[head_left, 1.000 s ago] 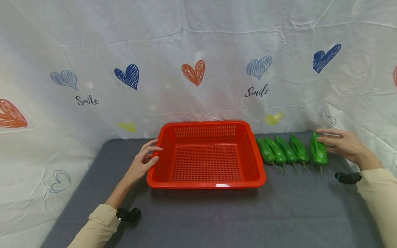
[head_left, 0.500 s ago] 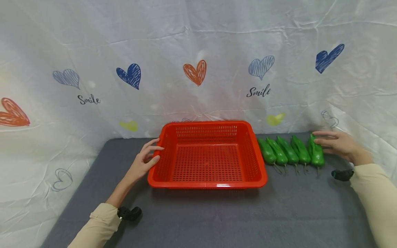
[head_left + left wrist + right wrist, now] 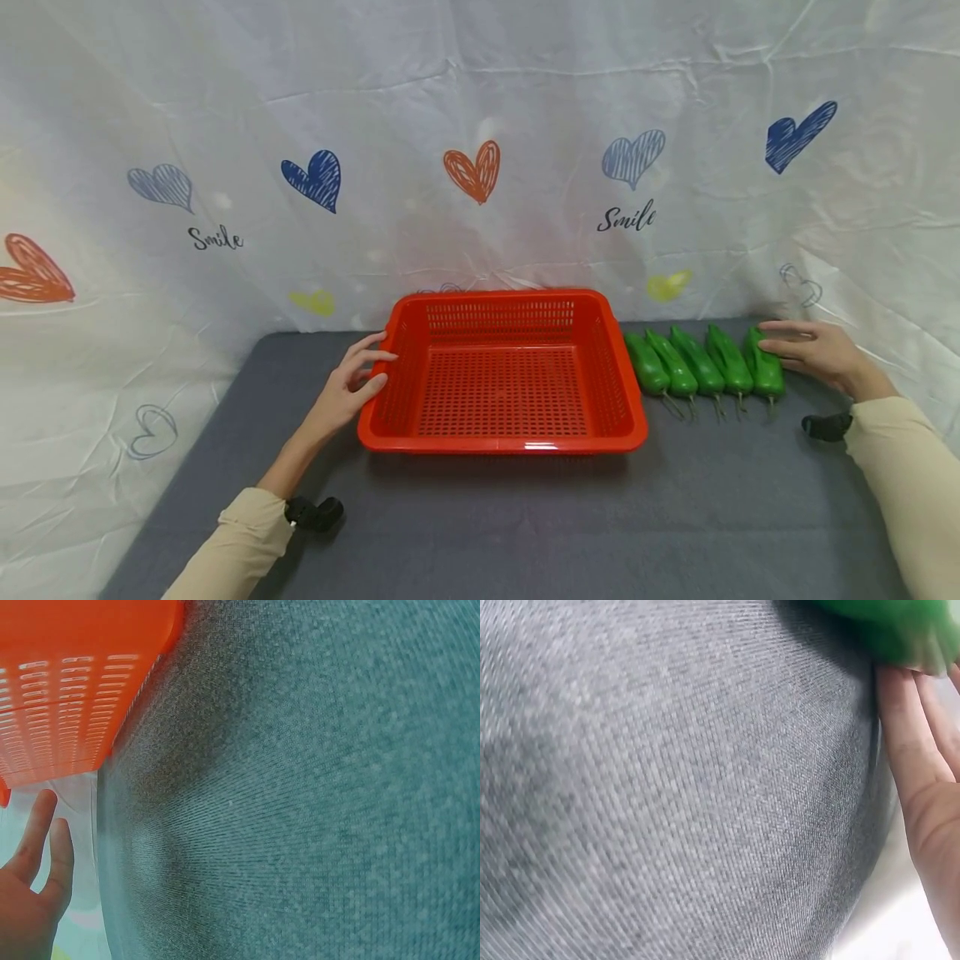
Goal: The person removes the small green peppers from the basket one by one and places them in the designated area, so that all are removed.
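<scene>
A red plastic basket [image 3: 498,446] with slotted walls stands on the dark grey cloth. At its left rim rests my left hand [image 3: 348,392], with fingers and thumb touching the edge; in the left wrist view, two of its fingers [image 3: 61,862] look straight. Just right of the basket, several green peppers [image 3: 697,362] lie side by side, stems towards me. My right hand [image 3: 821,358] holds the rightmost green pepper [image 3: 765,375], fingers across its far end. In the right wrist view, that green pepper [image 3: 900,630] shows only partly, against the fingertips.
Grey cloth [image 3: 525,525] covers the table. A white curtain [image 3: 540,100] printed with hearts and "Smile" hangs behind it. Black wrist devices [image 3: 315,515] sit on both forearms, near the beige sleeves [image 3: 247,542].
My right hand has brought the rightmost pepper leftwards, up against the row. In the last half second it has barely moved. The left hand has stayed at the basket rim.
</scene>
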{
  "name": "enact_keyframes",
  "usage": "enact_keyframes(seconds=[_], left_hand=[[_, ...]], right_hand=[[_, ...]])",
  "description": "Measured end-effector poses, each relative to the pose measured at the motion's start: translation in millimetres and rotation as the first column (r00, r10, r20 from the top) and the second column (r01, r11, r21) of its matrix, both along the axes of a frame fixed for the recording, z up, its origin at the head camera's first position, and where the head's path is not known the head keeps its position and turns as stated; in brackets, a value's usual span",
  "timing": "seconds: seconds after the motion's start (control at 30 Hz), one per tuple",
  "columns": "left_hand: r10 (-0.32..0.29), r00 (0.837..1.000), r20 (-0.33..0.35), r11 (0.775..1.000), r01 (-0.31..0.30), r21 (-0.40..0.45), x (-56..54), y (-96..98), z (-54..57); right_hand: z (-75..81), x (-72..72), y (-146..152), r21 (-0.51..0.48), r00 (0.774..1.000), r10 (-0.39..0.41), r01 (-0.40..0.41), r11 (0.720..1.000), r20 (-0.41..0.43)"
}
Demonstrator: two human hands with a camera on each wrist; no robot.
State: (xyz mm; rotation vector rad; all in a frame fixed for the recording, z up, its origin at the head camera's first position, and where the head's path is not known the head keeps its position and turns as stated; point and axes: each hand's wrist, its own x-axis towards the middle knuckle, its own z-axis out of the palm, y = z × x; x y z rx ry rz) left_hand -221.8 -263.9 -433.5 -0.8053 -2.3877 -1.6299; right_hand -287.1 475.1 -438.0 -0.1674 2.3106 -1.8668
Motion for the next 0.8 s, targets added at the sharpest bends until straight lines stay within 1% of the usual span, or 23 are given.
enact_keyframes(seconds=[0.13,0.27,0.47,0.6,0.8], left_hand=[[0.003,1.000,-0.001,1.000,-0.003,-0.004,0.3,0.7,0.2],[0.007,1.000,0.006,1.000,-0.007,-0.005,0.7,2.7,1.9],[0.012,1.000,0.015,1.000,-0.012,-0.006,1.0,4.4,2.5],[0.017,1.000,0.013,1.000,-0.017,-0.008,-0.3,4.5,0.6],[0.021,1.000,-0.009,1.000,-0.021,-0.015,0.4,4.7,0.0]], right_hand=[[2.1,0.3,-3,0.024,1.000,-0.002,0.002,1.000,-0.005],[2.6,0.7,-4,0.103,1.000,-0.019,0.019,0.994,-0.009],[2.0,2.9,-5,0.226,0.999,-0.031,0.037,0.973,-0.034],[3.9,6.5,-5,0.246,0.998,-0.011,0.025,0.969,-0.059],[8.2,13.4,-5,0.228,0.997,0.029,-0.013,0.974,-0.067]])
